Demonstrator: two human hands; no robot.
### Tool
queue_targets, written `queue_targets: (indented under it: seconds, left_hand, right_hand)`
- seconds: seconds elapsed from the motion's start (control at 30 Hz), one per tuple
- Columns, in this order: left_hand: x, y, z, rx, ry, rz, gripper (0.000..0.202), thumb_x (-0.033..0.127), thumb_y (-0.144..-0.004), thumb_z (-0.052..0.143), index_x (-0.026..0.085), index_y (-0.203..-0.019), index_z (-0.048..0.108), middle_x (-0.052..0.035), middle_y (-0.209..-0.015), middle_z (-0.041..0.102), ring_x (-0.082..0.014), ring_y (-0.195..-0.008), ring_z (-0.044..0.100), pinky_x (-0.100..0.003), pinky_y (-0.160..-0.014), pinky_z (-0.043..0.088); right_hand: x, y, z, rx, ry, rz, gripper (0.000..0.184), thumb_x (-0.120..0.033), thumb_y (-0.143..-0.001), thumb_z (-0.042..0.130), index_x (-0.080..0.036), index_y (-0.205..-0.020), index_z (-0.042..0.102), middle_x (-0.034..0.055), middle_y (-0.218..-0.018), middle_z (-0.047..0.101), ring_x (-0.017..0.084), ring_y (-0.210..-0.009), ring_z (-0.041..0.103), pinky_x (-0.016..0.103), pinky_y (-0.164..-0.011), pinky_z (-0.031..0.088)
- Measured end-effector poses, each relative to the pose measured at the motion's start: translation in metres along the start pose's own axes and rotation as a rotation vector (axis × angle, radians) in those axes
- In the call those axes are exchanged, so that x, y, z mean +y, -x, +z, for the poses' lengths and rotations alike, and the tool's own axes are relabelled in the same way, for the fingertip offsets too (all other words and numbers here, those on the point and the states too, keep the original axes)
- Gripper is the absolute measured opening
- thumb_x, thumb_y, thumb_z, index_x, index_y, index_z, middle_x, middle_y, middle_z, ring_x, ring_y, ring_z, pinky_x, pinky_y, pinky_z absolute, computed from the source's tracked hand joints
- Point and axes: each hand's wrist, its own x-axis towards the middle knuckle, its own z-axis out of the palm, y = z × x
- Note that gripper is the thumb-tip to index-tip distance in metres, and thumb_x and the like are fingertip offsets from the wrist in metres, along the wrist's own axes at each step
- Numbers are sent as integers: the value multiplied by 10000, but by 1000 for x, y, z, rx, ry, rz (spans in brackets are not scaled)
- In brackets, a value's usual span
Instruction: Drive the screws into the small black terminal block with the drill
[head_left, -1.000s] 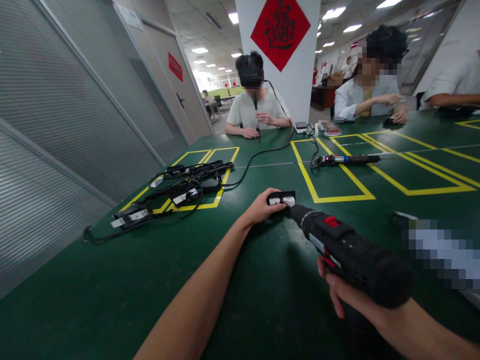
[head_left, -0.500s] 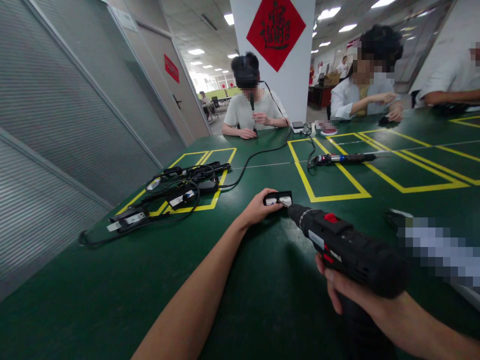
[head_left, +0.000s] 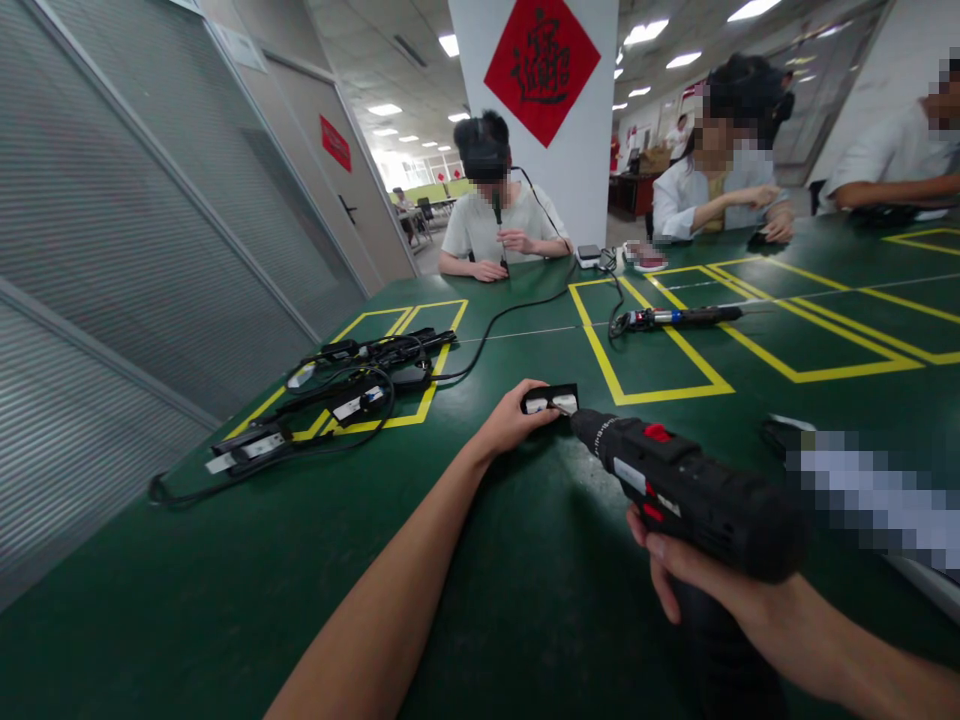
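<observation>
With its fingers closed round one end, my left hand (head_left: 517,420) holds a small black block with white parts on its near face (head_left: 564,401) on the green table. My right hand (head_left: 675,560) is wrapped round the grip of a black and red cordless drill (head_left: 667,480). The drill points away and to the left, and its bit (head_left: 562,409) meets the white face of the block. Whether the tip sits in a screw or only rests on the surface is too small to tell.
Black power adapters and cables (head_left: 375,380) lie at the left by yellow tape outlines. A pen-like electric tool (head_left: 675,317) with a cord lies farther back. A blurred flat object (head_left: 885,490) is at the right. Co-workers (head_left: 495,220) sit across the table (head_left: 480,620).
The view has shifted slightly, so the whole scene sits a little farther left. Both hands keep their holds, and the drill bit stays at the block.
</observation>
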Motion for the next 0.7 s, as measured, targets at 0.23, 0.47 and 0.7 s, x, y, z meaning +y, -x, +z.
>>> queue_targets:
  seconds: [0.23, 0.47, 0.7]
  left_hand:
    - [1, 0, 0, -5, -3, -5, 519, 425, -705, 625, 164, -1128, 475, -51, -1003, 591, -170, -854, 570, -291, -743, 461]
    - [1, 0, 0, 2, -27, 6, 500, 398, -708, 630, 161, -1121, 480, -48, -997, 591, -161, -850, 561, -280, -748, 449]
    - [0, 0, -1, -1, -15, 8, 511, 400, -709, 629, 162, -1134, 475, -48, -990, 590, -162, -847, 561, -284, -750, 450]
  right_hand:
    - [-6, 0, 1, -2, 14, 10, 328, -423, -870, 438, -208, -655, 560, 14, -683, 576, 184, -737, 569, 357, -757, 427]
    - [-7, 0, 2, 9, 43, 26, 281, -433, -870, 439, -220, -733, 559, 5, -627, 558, 195, -738, 569, 367, -752, 438]
    - [-5, 1, 3, 27, 45, 21, 226, -419, -869, 447, -211, -816, 521, -10, -614, 560, 180, -692, 563, 377, -781, 425]
